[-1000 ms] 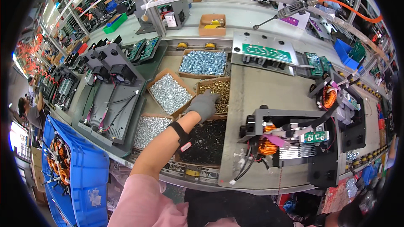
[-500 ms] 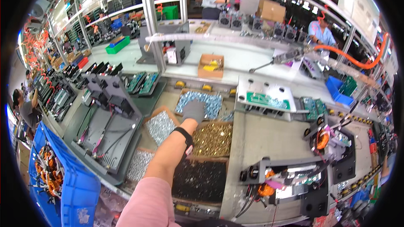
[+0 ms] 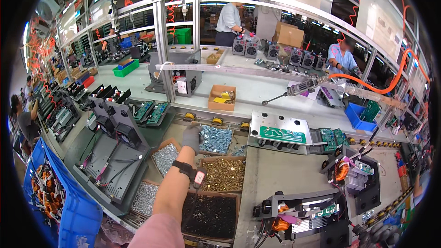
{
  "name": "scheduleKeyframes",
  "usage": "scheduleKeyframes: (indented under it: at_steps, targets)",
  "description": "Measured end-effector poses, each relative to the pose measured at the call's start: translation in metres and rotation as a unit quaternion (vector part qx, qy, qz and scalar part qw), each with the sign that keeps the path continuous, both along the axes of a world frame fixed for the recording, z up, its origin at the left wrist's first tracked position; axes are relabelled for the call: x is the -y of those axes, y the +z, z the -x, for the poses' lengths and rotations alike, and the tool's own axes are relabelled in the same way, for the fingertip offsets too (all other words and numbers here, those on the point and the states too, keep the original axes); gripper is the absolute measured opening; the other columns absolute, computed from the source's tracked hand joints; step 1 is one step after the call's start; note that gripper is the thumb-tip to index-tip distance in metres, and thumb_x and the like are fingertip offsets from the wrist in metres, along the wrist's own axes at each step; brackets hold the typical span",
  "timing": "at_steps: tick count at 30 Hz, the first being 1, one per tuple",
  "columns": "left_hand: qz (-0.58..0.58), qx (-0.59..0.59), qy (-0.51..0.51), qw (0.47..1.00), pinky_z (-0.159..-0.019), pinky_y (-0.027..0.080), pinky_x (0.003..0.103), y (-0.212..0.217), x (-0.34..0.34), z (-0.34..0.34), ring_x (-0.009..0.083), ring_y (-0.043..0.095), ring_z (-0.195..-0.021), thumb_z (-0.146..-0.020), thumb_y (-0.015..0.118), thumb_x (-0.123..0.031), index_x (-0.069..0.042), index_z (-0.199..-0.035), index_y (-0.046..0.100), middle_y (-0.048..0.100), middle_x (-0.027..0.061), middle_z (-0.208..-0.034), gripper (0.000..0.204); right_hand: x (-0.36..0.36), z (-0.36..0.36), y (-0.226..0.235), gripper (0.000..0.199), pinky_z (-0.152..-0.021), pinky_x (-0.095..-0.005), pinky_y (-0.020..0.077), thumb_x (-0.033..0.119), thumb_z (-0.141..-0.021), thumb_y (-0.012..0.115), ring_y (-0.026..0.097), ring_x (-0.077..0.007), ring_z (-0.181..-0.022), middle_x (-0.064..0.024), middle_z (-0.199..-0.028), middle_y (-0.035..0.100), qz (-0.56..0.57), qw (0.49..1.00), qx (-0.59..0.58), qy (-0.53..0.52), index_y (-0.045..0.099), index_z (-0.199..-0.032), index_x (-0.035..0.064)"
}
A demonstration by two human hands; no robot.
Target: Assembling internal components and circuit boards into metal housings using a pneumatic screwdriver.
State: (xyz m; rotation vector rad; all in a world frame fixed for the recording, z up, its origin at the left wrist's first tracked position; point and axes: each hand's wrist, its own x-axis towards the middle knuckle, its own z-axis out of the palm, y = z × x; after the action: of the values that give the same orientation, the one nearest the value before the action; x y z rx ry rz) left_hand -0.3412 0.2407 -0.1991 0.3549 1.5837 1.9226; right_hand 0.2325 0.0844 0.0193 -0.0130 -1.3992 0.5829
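My left hand (image 3: 192,138), in a grey glove, is at the left edge of a box of bluish-silver screws (image 3: 216,140). Its fingers look curled together, and whatever they hold is hidden. A black wristband (image 3: 183,169) circles that wrist. Below the hand, a box of brass-coloured fasteners (image 3: 224,174) lies right of the forearm, and a box of silver screws (image 3: 165,158) lies left of it. Nearer to me are a box of small black screws (image 3: 211,216) and more silver screws (image 3: 146,197). My right hand does not show.
A grey metal chassis with fans (image 3: 112,156) stands left, above a blue bin (image 3: 80,216) of orange coils. Right are a green circuit board (image 3: 282,134), open chassis units (image 3: 298,216) and a hanging power screwdriver (image 3: 298,88). Two people work across the bench.
My left hand has moved from the middle of the bluish-silver screws to the left edge of their box. The view has shifted, with more of the overhead frame showing.
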Motion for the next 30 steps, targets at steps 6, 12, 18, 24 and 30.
scheduleKeyframes:
  at_steps: [6, 12, 18, 24, 30]
  targets:
    - [-0.108, 0.185, -0.141, 0.967, -0.046, 0.043, 0.02, 0.021, 0.037, -0.018, 0.0116, 0.053, -0.064, -0.093, 0.054, -0.017, -0.004, -0.107, 0.056, 0.056, 0.0057, -0.083, 0.019, -0.003, 0.004, 0.003, 0.034, -0.062, -0.0345, 0.0311, 0.02, -0.077, 0.067, 0.04, -0.0201, -0.077, -0.0038, -0.086, 0.042, 0.021, 0.999, 0.027, 0.038, 0.051, -0.105, 0.0112]
    - [-0.161, 0.167, -0.394, 0.89, -0.045, 0.035, 0.016, 0.118, 0.116, -0.17, 0.0074, 0.047, -0.064, -0.092, 0.06, -0.029, -0.003, -0.113, 0.053, 0.052, 0.0025, -0.084, 0.034, -0.023, -0.025, -0.008, 0.06, -0.096, -0.0354, 0.0369, 0.025, -0.083, 0.065, 0.052, -0.0229, -0.104, -0.0146, -0.129, 0.046, 0.039, 0.923, 0.115, 0.364, 0.035, -0.131, 0.0035]
    - [-0.04, 0.07, -0.481, 0.873, -0.039, 0.023, 0.018, 0.177, 0.182, -0.272, 0.0034, 0.033, -0.044, -0.093, 0.055, -0.046, -0.001, -0.111, 0.052, 0.049, 0.002, -0.067, 0.049, -0.005, 0.092, 0.0, 0.042, -0.064, -0.0318, 0.0369, 0.018, -0.075, 0.076, 0.044, -0.0125, -0.072, -0.0016, -0.085, 0.041, 0.101, 0.973, -0.014, 0.209, 0.041, -0.1, 0.0156]
    - [0.024, 0.069, -0.548, 0.834, -0.044, 0.03, 0.017, 0.18, 0.198, -0.29, 0.0034, 0.033, -0.045, -0.098, 0.041, -0.046, -0.002, -0.108, 0.053, 0.049, 0.0006, -0.068, 0.047, 0.002, 0.112, -0.009, 0.04, -0.05, -0.0321, 0.0486, 0.016, -0.076, 0.076, 0.05, -0.0162, -0.057, -0.0046, -0.08, 0.046, 0.06, 0.981, -0.036, 0.181, 0.044, -0.098, 0.0093]
    - [0.002, 0.064, -0.555, 0.83, -0.034, 0.03, 0.019, 0.164, 0.192, -0.315, 0.0048, 0.041, -0.042, -0.098, 0.045, -0.041, -0.001, -0.105, 0.055, 0.057, 0.005, -0.073, 0.042, 0.005, 0.082, -0.013, 0.039, -0.053, -0.0348, 0.0512, 0.014, -0.077, 0.075, 0.053, -0.0184, -0.054, -0.0084, -0.082, 0.05, 0.031, 0.981, 0.12, 0.146, 0.045, -0.101, 0.0077]
